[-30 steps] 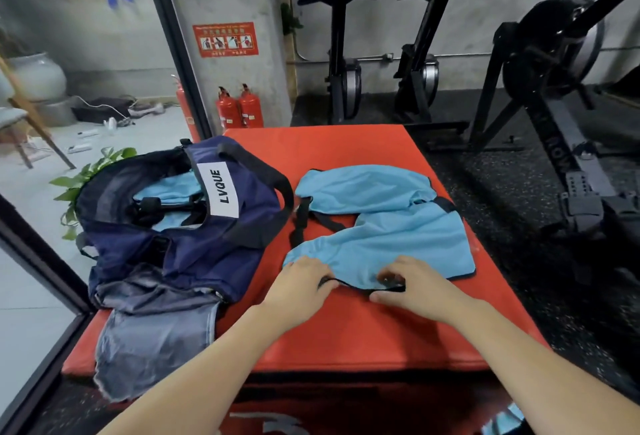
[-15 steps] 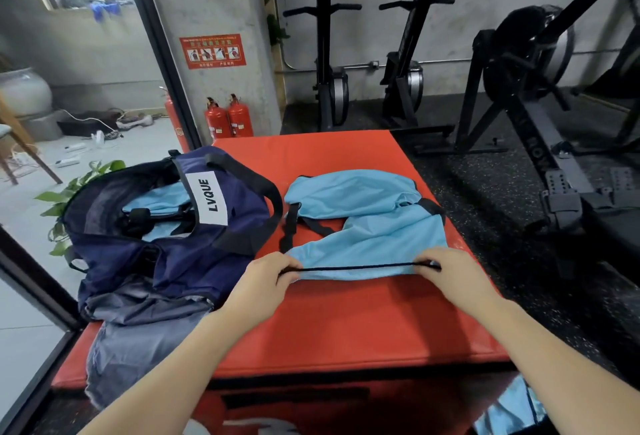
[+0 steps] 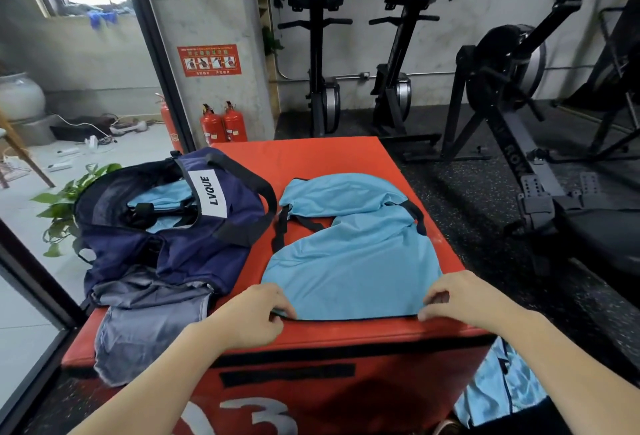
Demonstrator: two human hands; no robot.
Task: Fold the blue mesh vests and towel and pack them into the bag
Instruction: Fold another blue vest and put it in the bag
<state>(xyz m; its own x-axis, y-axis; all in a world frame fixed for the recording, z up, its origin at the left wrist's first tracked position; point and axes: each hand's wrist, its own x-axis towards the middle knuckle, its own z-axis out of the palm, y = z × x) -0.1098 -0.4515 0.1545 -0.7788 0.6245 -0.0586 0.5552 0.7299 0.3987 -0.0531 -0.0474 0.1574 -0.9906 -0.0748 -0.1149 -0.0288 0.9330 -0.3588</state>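
Note:
A light blue mesh vest point(image 3: 353, 268) with black trim lies spread on the red padded box point(image 3: 325, 161). My left hand point(image 3: 254, 317) pinches its near left corner and my right hand point(image 3: 457, 298) pinches its near right corner, both at the box's front edge. To the left sits the open navy bag point(image 3: 180, 244) marked LVQUE, with light blue fabric point(image 3: 162, 195) inside it. A grey towel point(image 3: 145, 324) lies under the bag's front and hangs over the box's near left edge.
More light blue fabric point(image 3: 502, 386) lies on the floor at the box's lower right. Black rowing machines point(image 3: 512, 95) stand right and behind. Two red fire extinguishers point(image 3: 223, 123) stand by the pillar. A green plant point(image 3: 65, 202) is left of the bag.
My hands have moved apart to the vest's near corners and drawn its hem toward the front edge, so the vest lies flatter and stretched wider.

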